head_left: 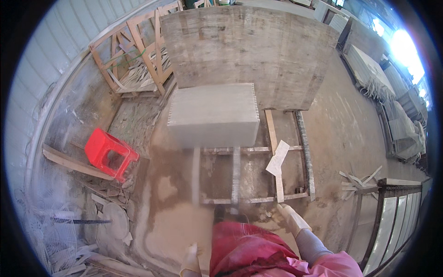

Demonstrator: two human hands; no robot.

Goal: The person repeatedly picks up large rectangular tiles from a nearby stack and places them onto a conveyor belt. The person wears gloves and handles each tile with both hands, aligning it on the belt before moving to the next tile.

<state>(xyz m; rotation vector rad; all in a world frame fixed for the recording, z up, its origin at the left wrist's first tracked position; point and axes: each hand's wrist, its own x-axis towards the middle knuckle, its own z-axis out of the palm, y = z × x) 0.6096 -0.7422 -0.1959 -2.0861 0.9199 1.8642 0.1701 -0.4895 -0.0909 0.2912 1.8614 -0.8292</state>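
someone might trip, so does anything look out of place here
Yes: loose pale strips lie crisscrossed on the floor at right instead of stacked. Also, a pale angular piece sits askew across a wooden slat of the low frame, out of line with it.

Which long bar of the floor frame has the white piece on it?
The tan bar, second from the right, near the right hand: the white piece lies across it, and not on the other long bars.
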